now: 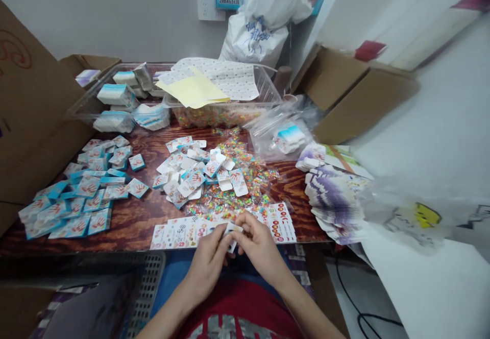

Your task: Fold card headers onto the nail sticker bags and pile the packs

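Observation:
Near the table's front edge, my left hand (210, 257) and my right hand (257, 244) are closed together on a small white printed carton (232, 230). Fingers cover most of it, so its flaps cannot be made out. Under and beyond my hands lie sticker sheets (172, 233) in a row. Behind them is a heap of small clear packets of colourful candy (245, 158). Open-ended small cartons with a red hand print (193, 180) lie on that heap. To the left sits a pile of closed blue-and-white cartons (88, 186).
Clear plastic tubs (273, 91) at the back hold stacked flat cartons and candy packets. A plastic bag (264, 137) and fanned purple cartons (335, 201) are at the right. Cardboard boxes (34, 124) flank the table; a white sack (254, 38) stands behind.

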The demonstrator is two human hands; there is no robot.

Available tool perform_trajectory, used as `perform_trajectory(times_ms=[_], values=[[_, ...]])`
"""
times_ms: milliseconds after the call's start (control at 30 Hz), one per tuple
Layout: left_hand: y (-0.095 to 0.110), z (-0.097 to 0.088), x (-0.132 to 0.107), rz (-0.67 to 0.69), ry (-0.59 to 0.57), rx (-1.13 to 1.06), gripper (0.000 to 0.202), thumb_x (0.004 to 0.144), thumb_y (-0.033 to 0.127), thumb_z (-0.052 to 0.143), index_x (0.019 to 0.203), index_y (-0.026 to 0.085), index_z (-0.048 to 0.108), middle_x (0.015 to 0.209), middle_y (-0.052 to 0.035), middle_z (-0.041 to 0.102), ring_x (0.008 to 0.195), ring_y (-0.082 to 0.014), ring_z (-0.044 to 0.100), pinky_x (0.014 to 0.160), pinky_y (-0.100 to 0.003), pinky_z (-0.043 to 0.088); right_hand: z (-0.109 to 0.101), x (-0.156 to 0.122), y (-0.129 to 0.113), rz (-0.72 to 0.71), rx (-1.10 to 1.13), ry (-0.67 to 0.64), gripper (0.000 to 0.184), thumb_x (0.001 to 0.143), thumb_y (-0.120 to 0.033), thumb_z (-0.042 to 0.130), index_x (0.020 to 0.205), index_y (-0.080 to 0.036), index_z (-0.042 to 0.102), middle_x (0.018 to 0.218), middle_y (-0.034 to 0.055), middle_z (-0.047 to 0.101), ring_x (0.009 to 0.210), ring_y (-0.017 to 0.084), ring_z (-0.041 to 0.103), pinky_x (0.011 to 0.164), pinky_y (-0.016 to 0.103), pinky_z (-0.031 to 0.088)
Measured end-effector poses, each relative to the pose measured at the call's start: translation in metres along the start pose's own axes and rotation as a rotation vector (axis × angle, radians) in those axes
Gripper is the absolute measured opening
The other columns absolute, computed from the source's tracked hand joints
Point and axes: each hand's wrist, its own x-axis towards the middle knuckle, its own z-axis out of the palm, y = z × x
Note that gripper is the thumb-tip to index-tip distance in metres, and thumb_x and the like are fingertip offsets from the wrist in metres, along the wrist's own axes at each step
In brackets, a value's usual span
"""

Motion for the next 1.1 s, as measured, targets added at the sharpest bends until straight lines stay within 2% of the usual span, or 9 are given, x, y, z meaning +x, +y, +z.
perform_trajectory(times_ms=[133, 167, 267, 367, 500, 633, 733, 933, 1100], values=[[-0.013, 0.002, 0.005, -0.1, -0.004, -0.074, 0.041, 0.092, 0.051, 0.045, 0.101, 0.015, 0.06, 0.059, 0.0006, 0.059, 0.048, -0.0126, 0.052, 0.047, -0.022, 0.041, -0.03, 0.008, 0.004, -0.063, -0.192, -0.077, 0.022, 0.091, -0.036, 0.049, 0.08, -0.02, 0.058, 0.067, -0.0012, 0.059, 0.056, 0.013, 0.055, 0.055, 0.025, 0.041], [-0.016, 0.001, 0.007, -0.108, 0.015, -0.08, 0.041, 0.091, 0.052, 0.046, 0.1, 0.015, 0.06, 0.057, 0.0008, 0.059, 0.046, -0.0121, 0.051, 0.046, -0.021, 0.039, -0.041, 0.013, 0.006, -0.075, -0.288, 0.009, 0.024, 0.092, -0.037, 0.046, 0.08, -0.02, 0.059, 0.07, 0.0007, 0.061, 0.059, 0.015, 0.056, 0.057, 0.026, 0.041], [-0.018, 0.0, 0.011, -0.1, 0.078, -0.125, 0.039, 0.087, 0.052, 0.052, 0.096, 0.015, 0.059, 0.067, -0.0017, 0.064, 0.049, -0.0118, 0.054, 0.045, -0.021, 0.038, -0.071, 0.03, 0.017, -0.14, -0.734, 0.507, 0.016, 0.086, -0.031, 0.05, 0.079, -0.02, 0.06, 0.084, 0.0066, 0.062, 0.08, 0.023, 0.057, 0.068, 0.031, 0.041], [-0.016, -0.001, 0.016, -0.088, 0.098, -0.187, 0.037, 0.083, 0.05, 0.058, 0.095, 0.015, 0.059, 0.077, -0.0043, 0.068, 0.056, -0.0121, 0.056, 0.047, -0.02, 0.039, -0.088, 0.046, 0.032, -0.153, -0.977, 0.629, 0.009, 0.08, -0.028, 0.055, 0.075, -0.021, 0.056, 0.089, 0.0085, 0.058, 0.089, 0.026, 0.054, 0.07, 0.033, 0.04], [-0.015, -0.006, 0.018, -0.108, 0.11, -0.206, 0.037, 0.081, 0.051, 0.06, 0.092, 0.015, 0.058, 0.078, -0.0046, 0.069, 0.055, -0.0111, 0.054, 0.047, -0.02, 0.038, -0.098, 0.055, 0.042, -0.223, -0.743, 0.553, 0.017, 0.08, -0.032, 0.055, 0.067, -0.021, 0.05, 0.075, 0.0025, 0.055, 0.072, 0.02, 0.054, 0.068, 0.031, 0.041], [-0.016, -0.01, 0.017, -0.122, 0.094, -0.206, 0.04, 0.082, 0.053, 0.057, 0.094, 0.015, 0.055, 0.077, -0.003, 0.067, 0.05, -0.0092, 0.053, 0.043, -0.019, 0.035, -0.104, 0.053, 0.034, -0.284, -0.292, 0.591, 0.02, 0.079, -0.038, 0.062, 0.076, -0.02, 0.053, 0.071, -0.0003, 0.056, 0.066, 0.017, 0.054, 0.064, 0.029, 0.043], [-0.017, -0.008, 0.019, -0.135, 0.057, -0.198, 0.04, 0.081, 0.054, 0.057, 0.094, 0.016, 0.054, 0.076, -0.0018, 0.066, 0.048, -0.0086, 0.052, 0.042, -0.019, 0.035, -0.097, 0.05, 0.025, -0.326, -0.141, 0.596, 0.023, 0.077, -0.037, 0.068, 0.086, -0.02, 0.056, 0.078, 0.0014, 0.059, 0.069, 0.017, 0.057, 0.064, 0.029, 0.047], [-0.019, -0.006, 0.024, -0.156, 0.048, -0.14, 0.041, 0.08, 0.052, 0.055, 0.099, 0.016, 0.054, 0.074, -0.0016, 0.065, 0.048, -0.0092, 0.051, 0.042, -0.02, 0.036, -0.088, 0.058, 0.021, -0.235, -0.19, 0.515, 0.027, 0.074, -0.042, 0.069, 0.086, -0.018, 0.064, 0.079, 0.0048, 0.067, 0.07, 0.02, 0.06, 0.065, 0.033, 0.05], [-0.022, -0.009, 0.024, -0.153, 0.049, -0.117, 0.042, 0.081, 0.053, 0.053, 0.1, 0.016, 0.054, 0.074, -0.002, 0.065, 0.048, -0.0105, 0.051, 0.044, -0.021, 0.038, -0.094, 0.054, 0.008, -0.293, -0.258, 0.49, 0.024, 0.078, -0.037, 0.065, 0.089, -0.018, 0.073, 0.094, 0.0074, 0.07, 0.089, 0.024, 0.064, 0.083, 0.038, 0.047]])
